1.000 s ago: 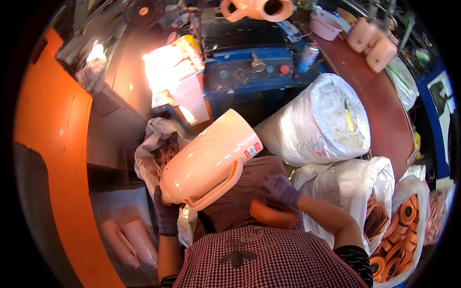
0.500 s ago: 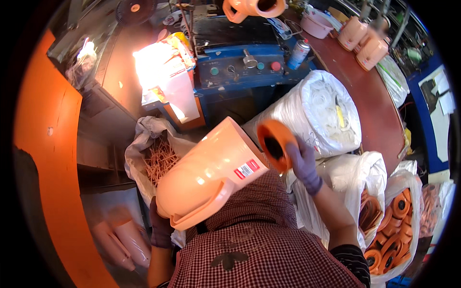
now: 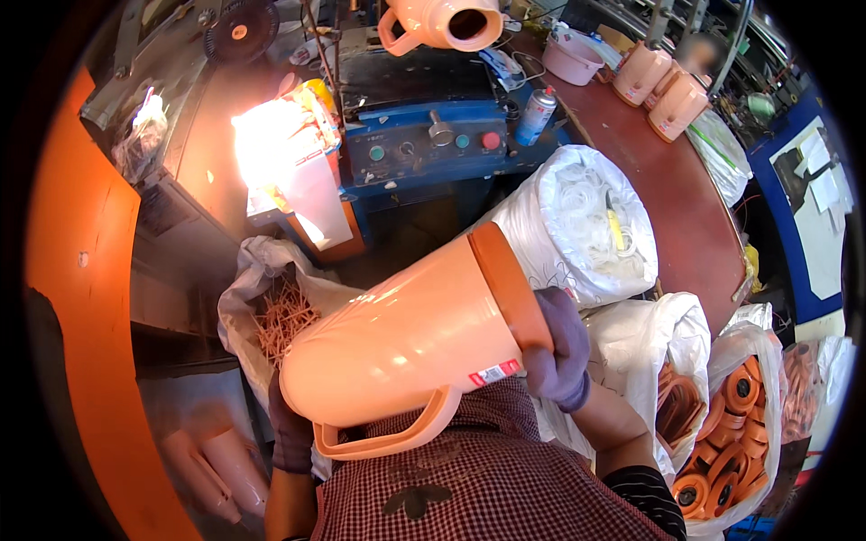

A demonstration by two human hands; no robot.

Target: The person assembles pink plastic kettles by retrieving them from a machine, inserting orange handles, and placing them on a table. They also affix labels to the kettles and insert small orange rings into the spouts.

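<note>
A peach plastic jug body (image 3: pixel 388 334) with a side handle (image 3: pixel 397 442) lies tilted across my lap, its wide end up and to the right. A darker orange base ring (image 3: pixel 510 287) sits over that wide end. My right hand (image 3: pixel 561 356), in a purple-grey glove, is closed around the ring's edge. My left hand (image 3: pixel 290 428), also gloved, holds the jug's rounded lower-left end; its fingers are mostly hidden behind the jug. A red and white label (image 3: pixel 494 372) shows near the ring.
Sacks of orange rings and caps (image 3: pixel 726 442) stand at my right, below a white bag of clear rings (image 3: pixel 595 225). On the left is a sack of thin peach sticks (image 3: pixel 287 316). Ahead is a blue control panel (image 3: pixel 424 144); another peach jug (image 3: pixel 442 22) hangs above it.
My right hand has brought the orange ring from beside the jug onto its wide end. The jug has tilted flatter, and the whole view has shifted slightly.
</note>
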